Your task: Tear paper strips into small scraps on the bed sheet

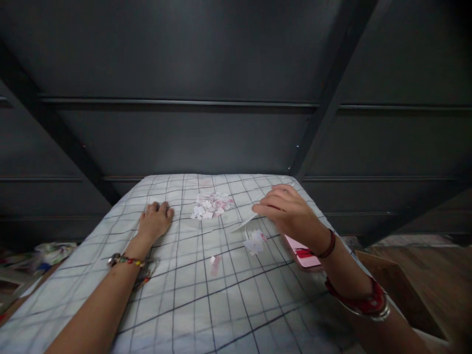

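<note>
My left hand (155, 220) lies on the white checked cloth with its fingers resting on it, holding nothing. My right hand (287, 209) is pinched on a thin white piece of paper (244, 223) that slants down to the left. Just below that paper lies a cluster of white paper bits (255, 242) with a touch of pink. Between my hands, farther back, is a loose heap of small white and pinkish paper scraps (211, 205). Nearer to me are a small scrap (214, 264) and, partly hidden under my right wrist, a pink flat object (305, 258) with a red part.
The checked cloth (191, 305) covers the surface up to a dark panelled wall (191, 140). A cardboard box (401, 290) stands on the floor at the right. Cluttered items (55, 255) sit low at the left.
</note>
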The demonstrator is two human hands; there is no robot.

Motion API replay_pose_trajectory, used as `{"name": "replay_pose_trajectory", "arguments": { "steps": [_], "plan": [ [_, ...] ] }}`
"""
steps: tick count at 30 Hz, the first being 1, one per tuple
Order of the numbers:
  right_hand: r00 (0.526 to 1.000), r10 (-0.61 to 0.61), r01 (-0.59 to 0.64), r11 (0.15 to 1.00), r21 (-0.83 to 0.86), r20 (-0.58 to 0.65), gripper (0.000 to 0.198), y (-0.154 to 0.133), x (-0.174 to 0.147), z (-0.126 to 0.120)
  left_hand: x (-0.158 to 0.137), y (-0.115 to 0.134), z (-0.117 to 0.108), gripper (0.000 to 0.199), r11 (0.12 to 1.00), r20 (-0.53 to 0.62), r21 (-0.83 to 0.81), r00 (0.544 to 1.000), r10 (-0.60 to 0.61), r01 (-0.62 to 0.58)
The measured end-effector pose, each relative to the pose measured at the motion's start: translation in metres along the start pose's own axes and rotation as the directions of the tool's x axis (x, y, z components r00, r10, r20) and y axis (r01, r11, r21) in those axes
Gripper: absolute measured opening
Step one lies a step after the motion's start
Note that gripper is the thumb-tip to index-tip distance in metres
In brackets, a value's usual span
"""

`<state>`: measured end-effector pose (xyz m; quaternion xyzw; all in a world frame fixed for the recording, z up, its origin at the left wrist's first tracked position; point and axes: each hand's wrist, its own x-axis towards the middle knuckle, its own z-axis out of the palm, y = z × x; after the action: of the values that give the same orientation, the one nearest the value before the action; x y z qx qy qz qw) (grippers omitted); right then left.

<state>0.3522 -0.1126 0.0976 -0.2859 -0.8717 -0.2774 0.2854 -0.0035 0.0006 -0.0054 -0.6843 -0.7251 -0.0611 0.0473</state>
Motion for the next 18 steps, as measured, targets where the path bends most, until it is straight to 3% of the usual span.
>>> {"name": "replay_pose_trajectory", "arguments": {
  "steps": [5,10,18],
  "plan": [
    [0.999,0.018,-0.019,0.999,0.04,0.031,0.03,0.009,-0.006,-0.004,-0.001,0.0,-0.001,0.05,1.0,-0.021,-0.014,1.0,0.011,-0.011],
    [0.994,-0.025,0.019,0.998,0.053,0.109,0.03,-0.002,-0.002,0.0,-0.002,0.001,-0.003,0.051,1.0,0.01,-0.012,1.0,-0.003,0.003],
    [0.999,0.022,-0.025,0.998,0.05,0.044,0.029,-0.002,-0.001,-0.004,-0.003,0.003,-0.005,0.052,1.0,0.026,-0.016,1.0,-0.01,0.011]
  ]
}}
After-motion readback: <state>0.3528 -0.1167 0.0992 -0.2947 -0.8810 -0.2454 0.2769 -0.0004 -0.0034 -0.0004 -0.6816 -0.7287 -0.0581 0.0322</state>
